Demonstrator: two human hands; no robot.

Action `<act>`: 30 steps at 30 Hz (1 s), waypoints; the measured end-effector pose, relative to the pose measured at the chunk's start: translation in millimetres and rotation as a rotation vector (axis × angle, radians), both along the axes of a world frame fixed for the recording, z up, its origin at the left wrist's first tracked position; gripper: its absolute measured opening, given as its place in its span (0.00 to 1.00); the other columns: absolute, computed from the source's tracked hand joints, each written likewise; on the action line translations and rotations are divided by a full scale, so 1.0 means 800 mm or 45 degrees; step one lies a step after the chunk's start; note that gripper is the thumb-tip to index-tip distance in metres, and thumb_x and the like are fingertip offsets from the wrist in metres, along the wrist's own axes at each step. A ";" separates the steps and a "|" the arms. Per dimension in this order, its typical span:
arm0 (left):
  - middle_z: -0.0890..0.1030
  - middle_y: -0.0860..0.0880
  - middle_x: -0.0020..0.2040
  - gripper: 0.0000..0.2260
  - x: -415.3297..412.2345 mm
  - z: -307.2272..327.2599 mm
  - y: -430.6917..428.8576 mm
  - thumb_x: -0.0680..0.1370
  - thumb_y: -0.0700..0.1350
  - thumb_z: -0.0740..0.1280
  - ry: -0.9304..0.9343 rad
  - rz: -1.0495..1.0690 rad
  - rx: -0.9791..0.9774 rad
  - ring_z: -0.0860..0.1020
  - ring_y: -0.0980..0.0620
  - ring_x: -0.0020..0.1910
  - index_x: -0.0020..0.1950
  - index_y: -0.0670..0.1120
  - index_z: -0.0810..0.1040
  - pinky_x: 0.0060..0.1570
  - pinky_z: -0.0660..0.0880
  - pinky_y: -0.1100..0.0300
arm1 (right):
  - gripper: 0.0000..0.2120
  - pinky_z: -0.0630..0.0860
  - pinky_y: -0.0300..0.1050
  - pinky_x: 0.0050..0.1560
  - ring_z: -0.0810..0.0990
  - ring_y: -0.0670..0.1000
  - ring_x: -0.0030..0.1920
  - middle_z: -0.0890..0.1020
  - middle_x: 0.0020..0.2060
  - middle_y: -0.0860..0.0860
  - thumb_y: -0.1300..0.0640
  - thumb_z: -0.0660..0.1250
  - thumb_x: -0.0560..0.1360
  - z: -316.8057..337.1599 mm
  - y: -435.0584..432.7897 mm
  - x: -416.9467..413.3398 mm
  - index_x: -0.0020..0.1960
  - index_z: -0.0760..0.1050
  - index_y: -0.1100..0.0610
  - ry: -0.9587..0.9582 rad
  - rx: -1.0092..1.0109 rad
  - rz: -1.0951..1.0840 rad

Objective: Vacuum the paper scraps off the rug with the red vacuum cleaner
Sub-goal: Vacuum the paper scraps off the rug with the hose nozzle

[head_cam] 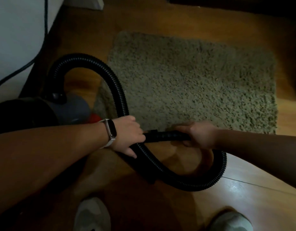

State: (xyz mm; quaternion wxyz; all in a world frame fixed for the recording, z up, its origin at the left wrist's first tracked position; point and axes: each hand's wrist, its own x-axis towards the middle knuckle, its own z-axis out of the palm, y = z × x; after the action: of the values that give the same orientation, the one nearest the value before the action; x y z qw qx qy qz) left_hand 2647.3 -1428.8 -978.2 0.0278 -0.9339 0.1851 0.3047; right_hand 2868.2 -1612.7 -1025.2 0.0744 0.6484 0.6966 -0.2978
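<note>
A shaggy olive-green rug (194,80) lies on the wooden floor ahead of me; I make out no paper scraps on it in this dim light. The vacuum cleaner (57,110) sits at the left, dark grey with a bit of red showing. Its black ribbed hose (114,84) arches up from the body and loops back along the floor near my feet. My left hand (127,135), with a watch on the wrist, grips the hose where it crosses the rug's near edge. My right hand (199,134) is closed around the smooth black hose end.
A white wall (15,30) with a dark cable (42,44) stands at the far left. Dark furniture (244,4) runs along the top. My two light shoes (92,215) are at the bottom, on wooden floor (252,180).
</note>
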 end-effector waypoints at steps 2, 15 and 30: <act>0.78 0.51 0.53 0.25 0.000 -0.008 -0.002 0.76 0.69 0.57 -0.021 0.021 0.006 0.75 0.48 0.54 0.60 0.50 0.72 0.54 0.67 0.52 | 0.29 0.78 0.48 0.52 0.80 0.53 0.56 0.76 0.67 0.49 0.40 0.60 0.78 -0.010 -0.002 -0.005 0.77 0.59 0.42 0.018 -0.049 0.038; 0.75 0.50 0.59 0.30 0.038 -0.019 -0.004 0.75 0.70 0.57 -0.092 -0.036 0.116 0.73 0.47 0.59 0.68 0.50 0.68 0.61 0.67 0.50 | 0.34 0.72 0.49 0.62 0.73 0.55 0.67 0.67 0.73 0.51 0.41 0.64 0.78 -0.010 -0.030 0.001 0.79 0.56 0.46 0.053 -0.230 -0.128; 0.75 0.49 0.59 0.33 0.047 0.008 0.014 0.71 0.71 0.61 -0.261 0.002 0.043 0.74 0.47 0.58 0.66 0.49 0.70 0.59 0.70 0.50 | 0.31 0.76 0.50 0.58 0.75 0.54 0.63 0.72 0.65 0.51 0.41 0.64 0.77 0.011 -0.019 0.012 0.77 0.62 0.48 0.052 -0.110 -0.197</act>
State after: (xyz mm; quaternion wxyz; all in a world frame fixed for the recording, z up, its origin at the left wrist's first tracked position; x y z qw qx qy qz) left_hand 2684.5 -1417.6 -972.1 0.0622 -0.9596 0.1755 0.2108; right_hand 2877.8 -1628.0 -1016.1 0.0649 0.6902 0.6323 -0.3458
